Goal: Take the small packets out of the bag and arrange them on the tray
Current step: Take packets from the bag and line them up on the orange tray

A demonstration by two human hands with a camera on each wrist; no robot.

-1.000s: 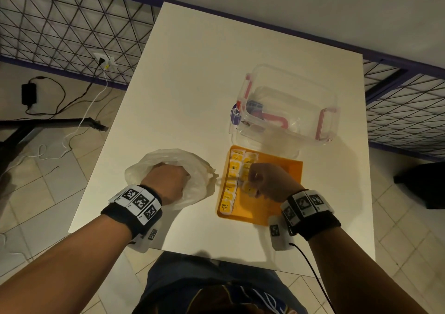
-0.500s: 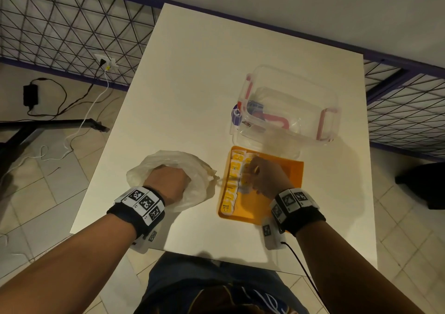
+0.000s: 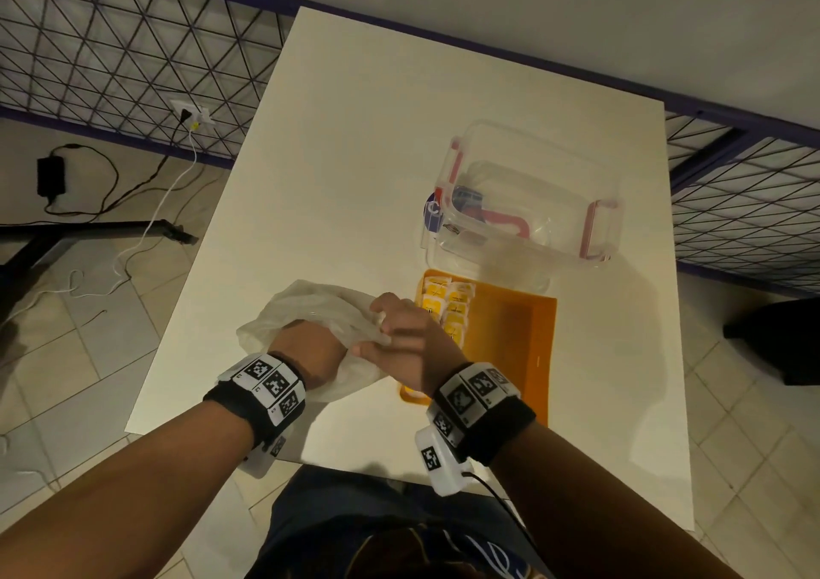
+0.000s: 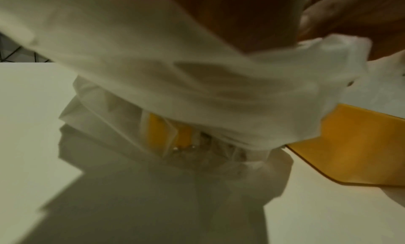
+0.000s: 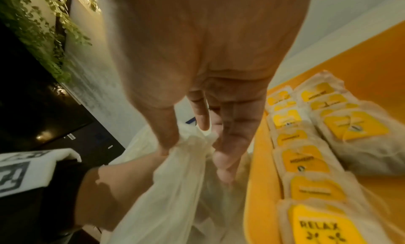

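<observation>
1. Head view showed that our right hand (image 3: 401,334) had left the orange tray (image 3: 543,356), where it was half a second earlier, and crossed over to the white plastic bag (image 3: 310,307) beside it.
2. Our right grip was pinching the bag's bunched rim between thumb and fingers (image 5: 228,143) (the right wrist view showed this most plainly), with no packet in it.
3. Our left hand (image 3: 310,352) remained on the bag as before; its fingers were hidden by the plastic, so we could not tell how far that grip was closed.
4. The small packets (image 5: 306,161) already laid out stood in two rows along the tray's left side, the rest of the tray bare.
5. At least one yellow packet (image 4: 168,133) showed through the plastic in the left wrist view, so the bag was not empty.
6. We judged that one placement had finished and the next fetch was starting: the rim needed opening before we could reach in.
</observation>
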